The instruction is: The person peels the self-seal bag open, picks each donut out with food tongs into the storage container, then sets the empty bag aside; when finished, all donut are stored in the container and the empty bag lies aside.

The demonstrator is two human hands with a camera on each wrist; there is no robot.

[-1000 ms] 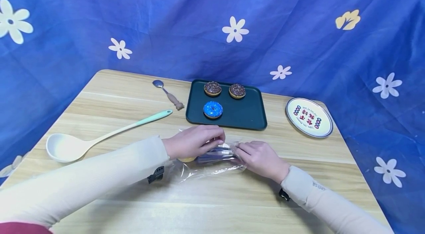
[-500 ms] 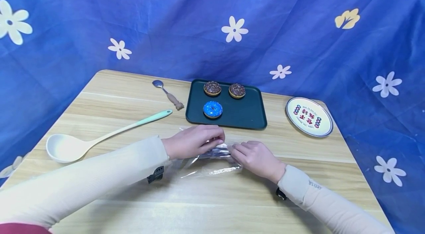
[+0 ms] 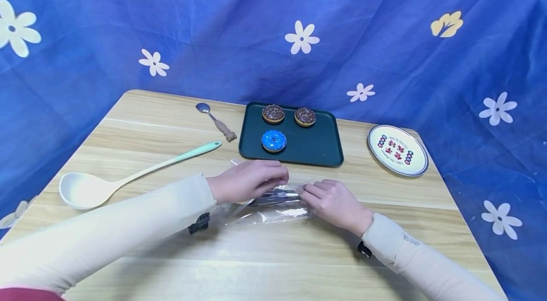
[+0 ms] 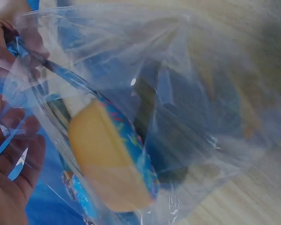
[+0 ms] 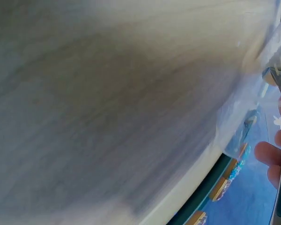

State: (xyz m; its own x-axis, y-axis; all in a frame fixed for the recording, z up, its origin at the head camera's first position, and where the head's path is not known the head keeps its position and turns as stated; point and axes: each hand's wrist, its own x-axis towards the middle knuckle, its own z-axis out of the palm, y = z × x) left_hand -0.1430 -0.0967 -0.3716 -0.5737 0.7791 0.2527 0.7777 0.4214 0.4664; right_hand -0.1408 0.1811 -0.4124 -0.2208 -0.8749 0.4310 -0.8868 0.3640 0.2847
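Note:
My left hand [image 3: 249,180] holds a clear plastic bag [image 3: 273,213] from above, its fingers against the film in the left wrist view. Inside the bag is a doughnut [image 4: 107,159] with a tan base and blue, sprinkled icing. Thin metal arms of a pair of tongs [image 4: 68,75] run into the bag on both sides of this doughnut. At the bag's right end my right hand [image 3: 335,203] grips the tongs. Their dark handle shows along the edge of the right wrist view, beside my fingers [image 5: 269,157]. In the head view my left hand and sleeve cover the bagged doughnut.
Behind the bag, a dark green tray [image 3: 312,151] carries a blue doughnut [image 3: 273,141] and two chocolate ones [image 3: 305,117]. A white ladle [image 3: 85,189] and a small spoon [image 3: 216,122] lie left. A printed plate [image 3: 397,150] sits back right.
My right hand shifts slightly left, then back right with the tongs. The tan patch of doughnut below my left hand goes out of sight. My left hand stays almost in place.

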